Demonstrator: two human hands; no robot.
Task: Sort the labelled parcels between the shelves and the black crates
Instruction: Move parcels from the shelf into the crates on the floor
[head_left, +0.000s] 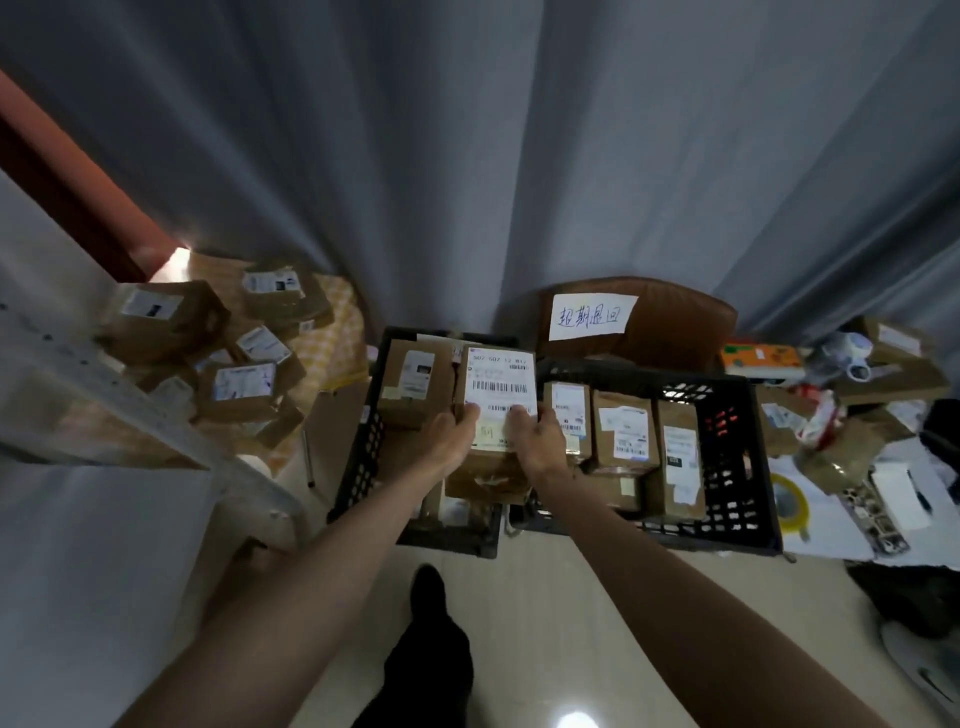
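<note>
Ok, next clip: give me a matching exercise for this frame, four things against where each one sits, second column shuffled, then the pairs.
Things
1. held parcel
2. handwritten sign
3. roll of yellow tape
4. loose pile of parcels

Places
A. stuck on the brown chair back
B. at far left, beside the shelf frame
C. between the left hand and right hand, above the left crate
D. right of the right crate

Pairs: 1-C, 2-A, 3-D, 4-B
</note>
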